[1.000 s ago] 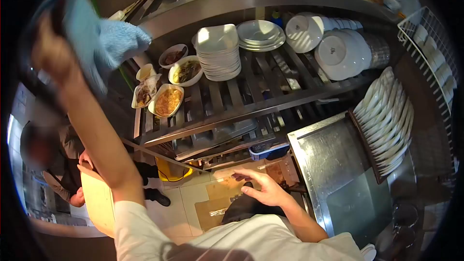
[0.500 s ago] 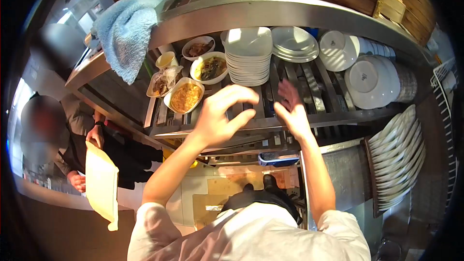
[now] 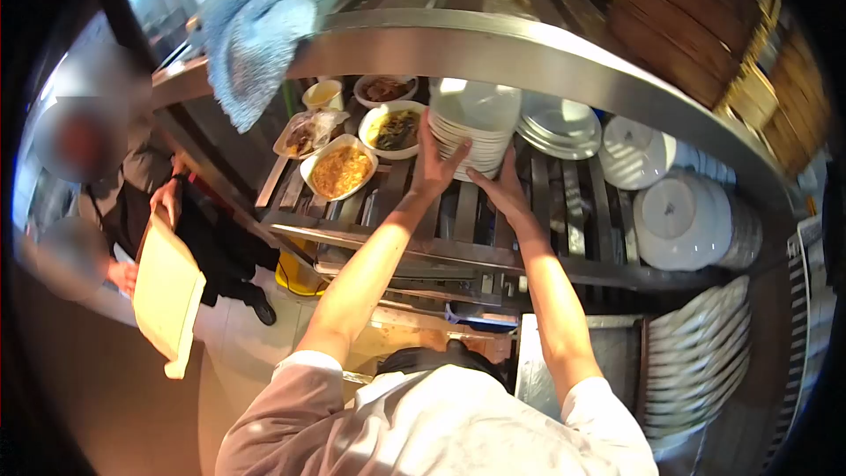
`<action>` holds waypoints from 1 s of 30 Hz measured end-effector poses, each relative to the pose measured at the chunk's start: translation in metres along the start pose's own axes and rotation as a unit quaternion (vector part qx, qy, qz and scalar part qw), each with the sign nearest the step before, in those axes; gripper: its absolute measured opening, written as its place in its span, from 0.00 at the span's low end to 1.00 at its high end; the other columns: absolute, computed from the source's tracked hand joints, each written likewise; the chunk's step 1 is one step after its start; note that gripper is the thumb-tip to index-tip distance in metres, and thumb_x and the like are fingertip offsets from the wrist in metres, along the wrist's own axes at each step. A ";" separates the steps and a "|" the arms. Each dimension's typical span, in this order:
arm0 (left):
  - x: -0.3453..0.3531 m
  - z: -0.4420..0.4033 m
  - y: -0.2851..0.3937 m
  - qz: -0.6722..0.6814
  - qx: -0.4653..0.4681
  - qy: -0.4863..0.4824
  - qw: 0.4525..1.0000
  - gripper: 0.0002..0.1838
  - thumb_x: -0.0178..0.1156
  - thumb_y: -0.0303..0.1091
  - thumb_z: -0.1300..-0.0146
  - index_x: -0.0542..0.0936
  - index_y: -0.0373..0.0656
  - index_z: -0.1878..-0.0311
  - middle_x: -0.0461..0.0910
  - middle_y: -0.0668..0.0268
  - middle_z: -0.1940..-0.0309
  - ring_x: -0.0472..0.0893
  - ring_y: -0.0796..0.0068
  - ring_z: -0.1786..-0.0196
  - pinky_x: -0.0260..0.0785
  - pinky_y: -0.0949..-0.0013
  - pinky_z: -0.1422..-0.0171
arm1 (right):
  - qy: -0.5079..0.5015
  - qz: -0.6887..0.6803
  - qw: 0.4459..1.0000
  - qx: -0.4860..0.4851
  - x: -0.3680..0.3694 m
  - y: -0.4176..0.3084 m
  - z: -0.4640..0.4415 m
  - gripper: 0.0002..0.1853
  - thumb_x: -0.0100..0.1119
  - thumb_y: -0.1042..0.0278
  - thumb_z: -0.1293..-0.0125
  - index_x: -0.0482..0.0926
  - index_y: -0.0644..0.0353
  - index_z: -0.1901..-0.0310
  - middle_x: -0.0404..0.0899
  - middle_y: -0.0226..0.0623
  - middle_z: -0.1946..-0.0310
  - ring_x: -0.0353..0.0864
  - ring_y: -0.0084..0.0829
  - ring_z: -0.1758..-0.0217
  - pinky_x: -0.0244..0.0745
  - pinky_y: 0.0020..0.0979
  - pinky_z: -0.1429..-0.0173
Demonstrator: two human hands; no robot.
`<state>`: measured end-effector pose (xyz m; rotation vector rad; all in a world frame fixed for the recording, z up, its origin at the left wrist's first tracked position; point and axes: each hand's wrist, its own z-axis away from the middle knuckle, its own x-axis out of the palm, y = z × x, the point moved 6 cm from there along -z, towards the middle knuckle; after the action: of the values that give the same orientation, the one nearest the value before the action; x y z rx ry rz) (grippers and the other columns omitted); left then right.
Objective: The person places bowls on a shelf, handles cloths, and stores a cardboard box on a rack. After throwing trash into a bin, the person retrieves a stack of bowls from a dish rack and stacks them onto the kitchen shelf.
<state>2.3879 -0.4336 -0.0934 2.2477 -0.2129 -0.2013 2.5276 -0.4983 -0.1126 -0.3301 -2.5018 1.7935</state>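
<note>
A tall stack of white square dishes (image 3: 477, 115) stands on the slatted metal shelf (image 3: 493, 251). My left hand (image 3: 432, 163) wraps round the stack's left side, and my right hand (image 3: 504, 187) presses on its right side near the bottom. Just left of my left hand are a bowl of greens (image 3: 394, 130) and a bowl of yellow-orange food (image 3: 339, 170). Behind them sit a bowl of dark food (image 3: 385, 88) and a small yellow cup (image 3: 323, 95). Round white plates (image 3: 560, 127) are stacked to the right.
A blue towel (image 3: 256, 40) hangs over the upper shelf's left corner. White bowls (image 3: 674, 220) lie at the right, above a row of upright plates (image 3: 696, 361). At the left a person holds a pale board (image 3: 167, 295). Wooden boxes (image 3: 687, 18) sit on the upper shelf.
The blue towel went from my left hand onto the upper shelf's corner. Both hands, open and apart half a second ago, have moved forward and closed round the dish stack.
</note>
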 end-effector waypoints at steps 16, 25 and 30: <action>-0.201 0.093 0.147 -0.164 -0.160 -0.155 0.961 0.17 0.58 0.35 0.35 0.75 0.34 0.48 0.80 0.61 0.54 0.79 0.73 0.52 0.70 0.71 0.47 | 0.043 -0.046 0.997 0.037 -0.005 0.058 0.025 0.46 0.65 0.57 0.40 0.45 0.62 0.29 0.53 0.47 0.30 0.55 0.36 0.28 0.49 0.38 0.27; -0.456 0.131 0.219 -0.432 -0.066 0.149 0.887 0.14 0.54 0.35 0.31 0.78 0.35 0.50 0.82 0.66 0.61 0.80 0.79 0.57 0.69 0.77 0.51 | 0.184 0.114 0.976 -0.024 -0.015 0.003 0.057 0.37 0.62 0.67 0.37 0.52 0.65 0.32 0.59 0.47 0.35 0.69 0.37 0.43 0.61 0.36 0.37; -0.604 0.211 0.212 -0.547 -0.191 0.275 0.767 0.18 0.58 0.45 0.35 0.81 0.41 0.51 0.83 0.62 0.58 0.81 0.75 0.54 0.70 0.74 0.47 | 0.177 0.076 0.973 -0.125 0.008 -0.010 0.089 0.29 0.56 0.74 0.36 0.58 0.65 0.35 0.71 0.44 0.45 0.71 0.33 0.47 0.62 0.35 0.43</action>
<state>1.7369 -0.5913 -0.0180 1.6538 1.3643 -0.1527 2.5041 -0.5824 -0.1327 -0.7972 -2.4918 1.3105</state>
